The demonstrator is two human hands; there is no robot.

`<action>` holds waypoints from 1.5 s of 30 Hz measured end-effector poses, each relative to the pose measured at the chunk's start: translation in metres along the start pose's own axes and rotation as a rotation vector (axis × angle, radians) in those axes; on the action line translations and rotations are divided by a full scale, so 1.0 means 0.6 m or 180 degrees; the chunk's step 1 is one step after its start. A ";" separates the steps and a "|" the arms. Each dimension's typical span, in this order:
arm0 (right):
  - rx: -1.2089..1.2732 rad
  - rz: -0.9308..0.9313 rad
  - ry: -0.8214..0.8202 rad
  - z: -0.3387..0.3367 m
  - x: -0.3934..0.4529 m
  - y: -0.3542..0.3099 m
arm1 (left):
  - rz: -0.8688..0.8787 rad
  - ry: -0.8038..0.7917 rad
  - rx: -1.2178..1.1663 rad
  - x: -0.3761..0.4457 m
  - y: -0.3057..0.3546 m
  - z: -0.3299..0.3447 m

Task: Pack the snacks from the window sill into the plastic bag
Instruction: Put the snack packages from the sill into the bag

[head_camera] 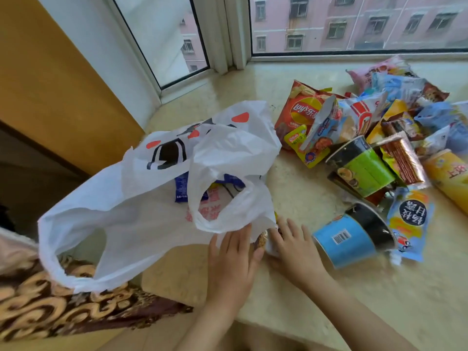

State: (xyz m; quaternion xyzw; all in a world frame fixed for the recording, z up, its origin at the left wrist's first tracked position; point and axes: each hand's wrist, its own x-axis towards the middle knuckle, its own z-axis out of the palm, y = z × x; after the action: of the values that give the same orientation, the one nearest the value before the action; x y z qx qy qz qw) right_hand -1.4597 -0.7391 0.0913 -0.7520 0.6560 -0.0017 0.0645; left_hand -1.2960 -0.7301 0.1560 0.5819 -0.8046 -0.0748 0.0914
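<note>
Head view: both hands point(234, 252) point(293, 245) flat against plastic bag point(141, 219).

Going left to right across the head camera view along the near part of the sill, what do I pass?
White plastic bag → left hand → right hand → blue noodle cup on its side → blue and yellow snack packet.

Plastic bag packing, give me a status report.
Both hands at bag mouth: left hand on plastic bag, right hand feeding a snack in. Snack pile waiting. Blue cup beside right hand.
</note>
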 end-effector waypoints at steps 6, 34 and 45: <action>0.0268 0.0163 0.0496 -0.008 -0.028 0.005 | 0.0244 0.0144 -0.0008 0.003 0.004 0.019; 0.0383 0.0304 0.0397 -0.019 -0.128 0.104 | -0.1188 -0.0068 -0.0774 0.118 0.086 0.143; 0.0593 0.0039 0.0892 -0.060 -0.161 0.082 | -0.0741 0.0355 -0.1002 0.033 0.116 0.117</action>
State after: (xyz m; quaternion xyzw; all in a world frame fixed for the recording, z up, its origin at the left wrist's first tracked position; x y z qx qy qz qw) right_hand -1.5248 -0.6538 0.1298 -0.7311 0.6601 -0.1670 0.0418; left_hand -1.3826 -0.7260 0.1046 0.6527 -0.7040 -0.1774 0.2165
